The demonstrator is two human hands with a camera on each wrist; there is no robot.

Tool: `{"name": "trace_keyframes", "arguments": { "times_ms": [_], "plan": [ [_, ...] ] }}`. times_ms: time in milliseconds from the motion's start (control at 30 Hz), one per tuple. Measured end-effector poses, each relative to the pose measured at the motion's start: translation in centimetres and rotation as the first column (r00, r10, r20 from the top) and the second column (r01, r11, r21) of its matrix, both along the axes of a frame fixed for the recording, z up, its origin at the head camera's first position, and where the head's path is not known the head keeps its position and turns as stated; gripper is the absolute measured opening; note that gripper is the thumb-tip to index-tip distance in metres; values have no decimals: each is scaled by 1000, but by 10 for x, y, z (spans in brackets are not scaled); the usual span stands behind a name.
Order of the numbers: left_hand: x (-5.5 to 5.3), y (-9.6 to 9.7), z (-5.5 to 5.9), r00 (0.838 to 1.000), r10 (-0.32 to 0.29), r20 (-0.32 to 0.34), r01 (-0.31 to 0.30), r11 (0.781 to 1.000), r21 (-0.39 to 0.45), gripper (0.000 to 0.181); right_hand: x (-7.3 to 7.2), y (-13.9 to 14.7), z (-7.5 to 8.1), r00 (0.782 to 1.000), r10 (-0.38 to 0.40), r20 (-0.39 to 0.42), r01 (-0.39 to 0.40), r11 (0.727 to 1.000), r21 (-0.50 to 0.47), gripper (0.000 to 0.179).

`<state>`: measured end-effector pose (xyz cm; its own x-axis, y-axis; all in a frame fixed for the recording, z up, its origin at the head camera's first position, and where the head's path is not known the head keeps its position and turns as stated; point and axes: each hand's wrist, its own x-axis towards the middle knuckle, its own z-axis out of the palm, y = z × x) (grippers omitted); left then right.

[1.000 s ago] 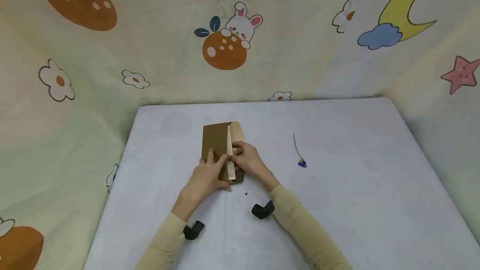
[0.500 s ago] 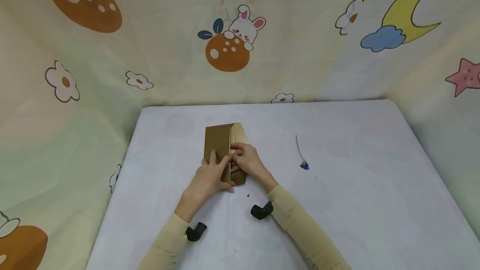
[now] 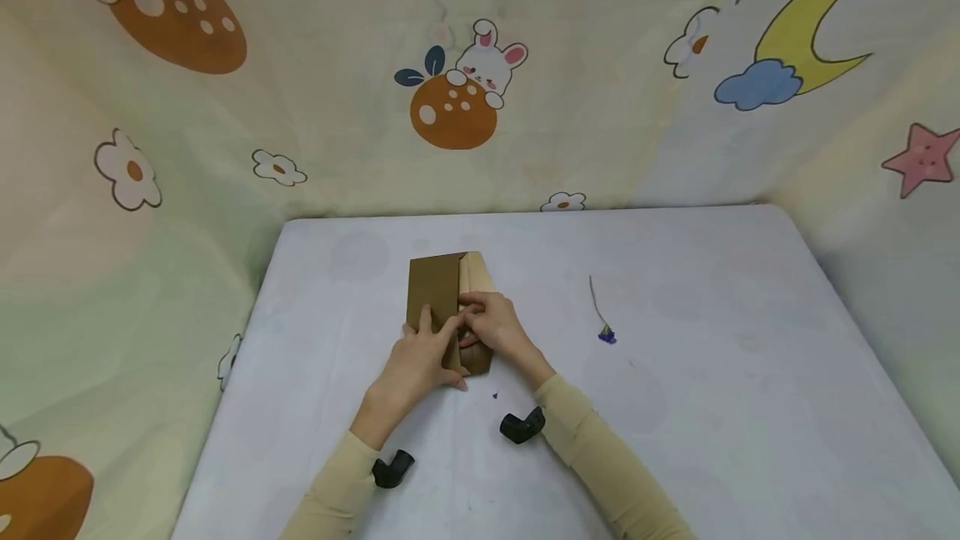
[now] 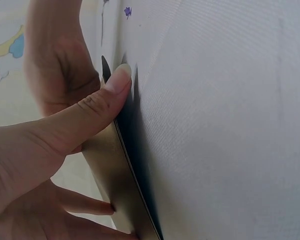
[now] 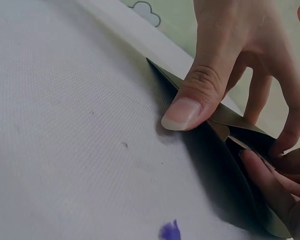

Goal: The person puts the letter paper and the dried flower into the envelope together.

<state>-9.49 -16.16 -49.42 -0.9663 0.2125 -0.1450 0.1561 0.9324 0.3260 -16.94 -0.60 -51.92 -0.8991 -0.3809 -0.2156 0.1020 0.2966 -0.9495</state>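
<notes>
A brown-gold envelope (image 3: 433, 283) lies on the table, its pale-lined flap (image 3: 477, 275) open to the right. My left hand (image 3: 411, 361) holds it, fingers on its upper face and thumb across the near edge. At the mouth, my right hand (image 3: 497, 325) has its fingers curled, pinching the edge of a pale folded paper (image 5: 247, 145) between the layers. In the right wrist view, the left thumb (image 5: 202, 87) reaches over the envelope's edge beside the opening. Most of the paper is hidden inside the envelope.
A dried purple flower (image 3: 606, 335) with a thin stem lies right of the hands. A tiny purple petal (image 3: 495, 396) is near the envelope. Black wrist mounts (image 3: 522, 425) stick out from the sleeves. Printed cloth (image 3: 337, 90) hangs behind the white table (image 3: 712, 407).
The white folded paper stood out along the envelope's mouth one second ago; now it is down inside. Both hands stay in nearly the same place, and the view has shifted slightly.
</notes>
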Motion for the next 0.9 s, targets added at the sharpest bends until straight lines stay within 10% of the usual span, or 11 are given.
{"name": "trace_keyframes", "arguments": {
  "times_ms": [533, 900],
  "plan": [
    [-2, 0, 1, 999, -36, -12, 35, 999, -17, 92, 5, 43, 3, 986, -103, -128, 102, 995, -15, 17],
    [-3, 6, 3, 998, -55, -28, 54, 998, -33, 92, 17, 95, 12, 889, -104, -446, 234, 940, 248, 12]
  ]
}}
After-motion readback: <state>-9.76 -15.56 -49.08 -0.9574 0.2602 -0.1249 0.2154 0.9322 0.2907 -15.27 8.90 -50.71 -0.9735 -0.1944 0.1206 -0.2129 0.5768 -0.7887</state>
